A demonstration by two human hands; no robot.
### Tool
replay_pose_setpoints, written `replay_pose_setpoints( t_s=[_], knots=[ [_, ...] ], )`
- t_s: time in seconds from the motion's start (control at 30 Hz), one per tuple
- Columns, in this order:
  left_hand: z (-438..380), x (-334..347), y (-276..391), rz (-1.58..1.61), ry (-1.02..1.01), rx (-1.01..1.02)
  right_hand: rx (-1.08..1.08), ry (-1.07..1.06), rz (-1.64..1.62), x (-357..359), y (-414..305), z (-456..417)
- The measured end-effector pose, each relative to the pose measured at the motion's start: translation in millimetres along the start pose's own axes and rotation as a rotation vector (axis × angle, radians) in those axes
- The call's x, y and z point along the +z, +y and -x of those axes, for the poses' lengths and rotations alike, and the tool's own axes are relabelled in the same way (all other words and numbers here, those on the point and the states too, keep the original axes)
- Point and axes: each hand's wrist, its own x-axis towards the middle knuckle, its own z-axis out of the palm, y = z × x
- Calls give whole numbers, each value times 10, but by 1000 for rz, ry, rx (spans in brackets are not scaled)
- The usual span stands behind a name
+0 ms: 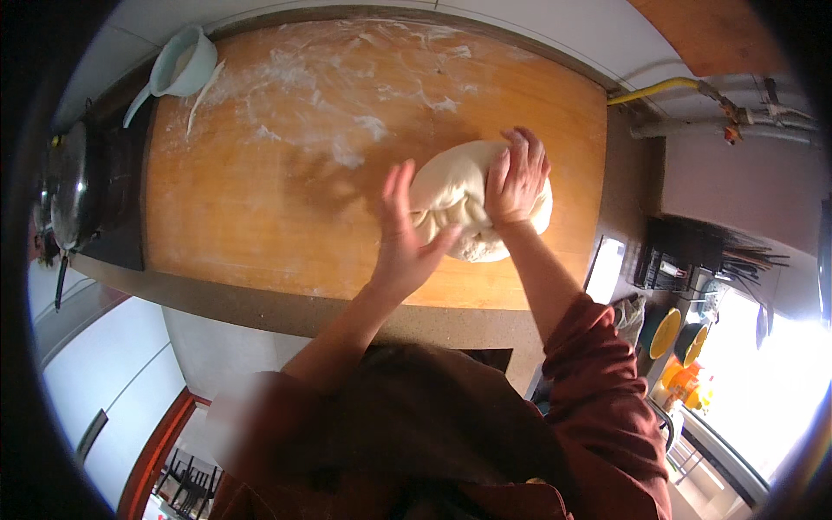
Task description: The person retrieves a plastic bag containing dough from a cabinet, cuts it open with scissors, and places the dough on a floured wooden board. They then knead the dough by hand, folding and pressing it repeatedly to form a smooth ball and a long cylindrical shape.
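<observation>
A large pale lump of dough [465, 172] lies right of the middle of a wooden board [273, 221] dusted with flour. My right hand [518, 179] rests on the dough's right part, palm down, its fingers pointing to the far side. My left hand [409, 234] is at the dough's left edge, thumb stretched toward the dough and fingers raised and apart. The near part of the dough, between the hands, is folded and rough. Whether my left palm touches it is hard to tell.
A pale green plastic ladle or scoop [184, 65] stands at the board's far left corner. Further left is a pan with a glass lid [71, 185]. A yellow gas hose [656, 88] runs behind the far right corner. At right are a rack of chopsticks [741, 260] and yellow-lined bowls [664, 333].
</observation>
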Motion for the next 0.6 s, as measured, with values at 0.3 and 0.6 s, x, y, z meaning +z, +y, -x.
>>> replay_pose_setpoints(
  t_s=[0.3,0.6],
  knots=[
    [-770,120,-94,1246,-247,-894,461,-465,238,233,-21,-703],
    [292,183,176,71,-162,377,790,251,-608,-994,-548,498]
  ],
)
